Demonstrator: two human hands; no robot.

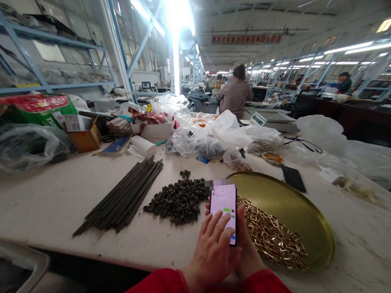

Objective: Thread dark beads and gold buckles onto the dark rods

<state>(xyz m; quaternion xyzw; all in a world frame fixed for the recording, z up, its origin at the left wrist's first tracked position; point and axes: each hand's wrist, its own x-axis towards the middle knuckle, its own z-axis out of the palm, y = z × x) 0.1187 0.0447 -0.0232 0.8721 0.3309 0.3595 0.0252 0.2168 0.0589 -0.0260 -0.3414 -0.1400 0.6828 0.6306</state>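
A smartphone [223, 201] with a lit chat screen is tilted up in front of me. My right hand [247, 247] wraps it from behind, with fingertips showing at its left edge. Over the lower screen lies my left hand [212, 244], fingers stretched out and apart, some seeming to touch the glass. Left of the phone is a heap of small dark loops [178, 201], and beyond that a bundle of long dark strips [122, 197]. To the right, a round gold tray [301, 205] holds many gold-coloured metal frames [273, 235], partly hidden by my right hand.
Clear plastic bags [208, 138] and a digital scale [271, 121] stand along the back of the table [48, 197]. A dark flat object [293, 178] lies beyond the tray. A pale bin [37, 265] sits at lower left. A person [235, 96] is farther back.
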